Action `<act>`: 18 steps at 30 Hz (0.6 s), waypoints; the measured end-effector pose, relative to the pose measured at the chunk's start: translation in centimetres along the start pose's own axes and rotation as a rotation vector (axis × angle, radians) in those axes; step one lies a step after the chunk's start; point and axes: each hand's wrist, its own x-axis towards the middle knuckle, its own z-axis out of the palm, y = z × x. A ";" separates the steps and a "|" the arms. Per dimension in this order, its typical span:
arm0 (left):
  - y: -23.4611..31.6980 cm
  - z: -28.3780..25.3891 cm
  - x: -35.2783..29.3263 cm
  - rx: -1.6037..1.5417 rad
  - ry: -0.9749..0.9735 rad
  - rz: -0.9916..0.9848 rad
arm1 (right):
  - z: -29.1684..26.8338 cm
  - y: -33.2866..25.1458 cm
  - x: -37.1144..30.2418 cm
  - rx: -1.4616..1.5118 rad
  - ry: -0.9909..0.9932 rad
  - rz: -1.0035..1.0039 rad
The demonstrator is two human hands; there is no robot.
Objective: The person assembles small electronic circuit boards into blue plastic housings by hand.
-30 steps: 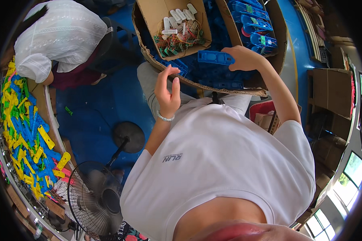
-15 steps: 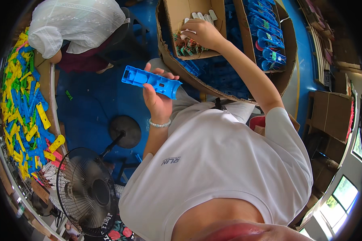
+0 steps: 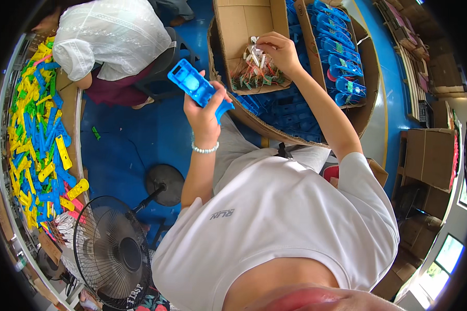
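Observation:
My left hand (image 3: pixel 204 120) grips a blue plastic housing (image 3: pixel 193 84), an open shell with its hollow side up, fingers along one side and thumb on the other. My right hand (image 3: pixel 284 53) is inside a small cardboard box (image 3: pixel 239 23), its thumb and forefinger pinched at a small white part (image 3: pixel 254 43) on thin wires. Just below it lies a heap of white parts, thin wires and green circuit boards (image 3: pixel 259 80). Whether the pinched part is lifted free of the heap I cannot tell.
Under the small box, a large carton (image 3: pixel 355 124) holds many blue housings. Beside it, a cardboard tray holds blue housings with wires (image 3: pixel 342 49). A black fan (image 3: pixel 117 249) stands at left, near a table of coloured plastic parts (image 3: pixel 41 150). A seated person (image 3: pixel 111 39) works there.
My right hand has shifted within the box, and the white parts now lie bunched over the wires. My left hand has tilted the blue housing more steeply, its fingers closing further around it.

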 end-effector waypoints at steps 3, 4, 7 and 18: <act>-1.2 3.1 4.2 0.070 -0.110 0.142 | -2.3 -1.7 0.6 0.099 0.020 0.094; -1.8 3.8 5.7 0.137 -0.161 0.200 | -2.9 -2.4 0.8 0.134 0.019 0.100; -2.6 6.0 9.3 0.355 -0.301 0.299 | -4.2 -4.0 1.1 0.214 0.017 0.077; -2.7 9.1 11.1 0.418 -0.298 0.551 | -6.5 -7.1 1.9 0.381 0.033 0.099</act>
